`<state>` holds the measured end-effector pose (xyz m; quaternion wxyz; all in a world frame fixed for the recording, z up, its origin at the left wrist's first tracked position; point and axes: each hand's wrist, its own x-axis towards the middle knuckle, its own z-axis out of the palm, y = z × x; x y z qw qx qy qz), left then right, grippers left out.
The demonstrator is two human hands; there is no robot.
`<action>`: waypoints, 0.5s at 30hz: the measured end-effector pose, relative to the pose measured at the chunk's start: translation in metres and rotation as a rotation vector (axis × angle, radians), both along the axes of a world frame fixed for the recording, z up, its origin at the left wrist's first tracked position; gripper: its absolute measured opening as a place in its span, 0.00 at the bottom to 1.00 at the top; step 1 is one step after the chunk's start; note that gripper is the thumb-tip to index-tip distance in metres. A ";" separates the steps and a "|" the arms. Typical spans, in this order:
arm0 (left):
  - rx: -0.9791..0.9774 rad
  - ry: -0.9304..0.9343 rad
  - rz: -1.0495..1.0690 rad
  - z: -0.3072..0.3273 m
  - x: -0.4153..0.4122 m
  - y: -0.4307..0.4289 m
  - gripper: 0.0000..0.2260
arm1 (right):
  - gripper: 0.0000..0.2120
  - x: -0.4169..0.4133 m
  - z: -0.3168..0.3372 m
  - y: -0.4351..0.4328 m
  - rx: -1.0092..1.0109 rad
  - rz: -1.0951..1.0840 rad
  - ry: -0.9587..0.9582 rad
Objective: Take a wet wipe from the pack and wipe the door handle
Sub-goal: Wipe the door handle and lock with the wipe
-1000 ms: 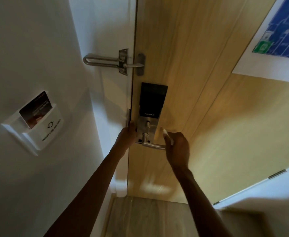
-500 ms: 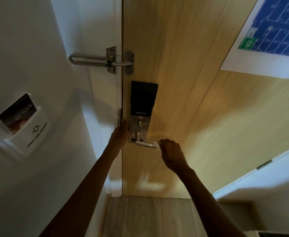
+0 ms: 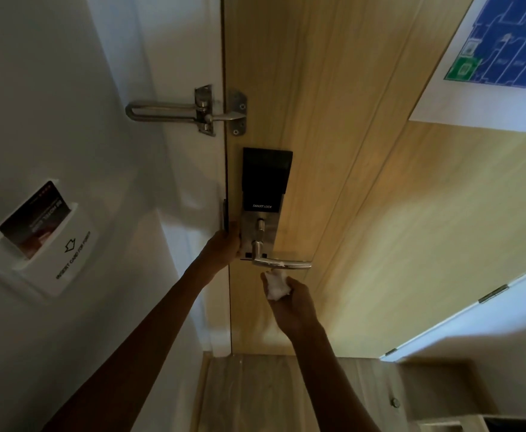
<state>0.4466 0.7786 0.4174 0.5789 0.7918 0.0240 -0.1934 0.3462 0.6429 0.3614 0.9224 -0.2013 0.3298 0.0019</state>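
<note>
A silver lever door handle sticks out to the right from a smart lock plate on the wooden door. My right hand is closed around a crumpled white wet wipe, held just under the handle, with the wipe's top touching the lever's underside. My left hand grips the door's edge beside the lock plate, left of the handle. The wipe pack is not in view.
A metal swing-bar door guard spans the frame and door above the lock. A white key-card holder with a card sits on the left wall. A blue floor-plan sign hangs upper right. Wooden floor lies below.
My right hand moved from the tip of the lever down to beneath it, turning so the wipe now shows. The left hand stayed on the door edge.
</note>
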 end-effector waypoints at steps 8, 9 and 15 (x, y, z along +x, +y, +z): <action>0.006 0.001 -0.040 -0.004 -0.002 0.005 0.24 | 0.21 0.009 -0.003 0.033 0.030 0.077 0.060; 0.022 -0.004 -0.036 -0.003 -0.002 0.004 0.24 | 0.24 0.009 -0.006 0.033 0.004 0.051 0.063; -0.025 0.024 -0.011 0.002 0.000 0.004 0.22 | 0.44 0.007 0.000 -0.004 -0.034 0.056 -0.135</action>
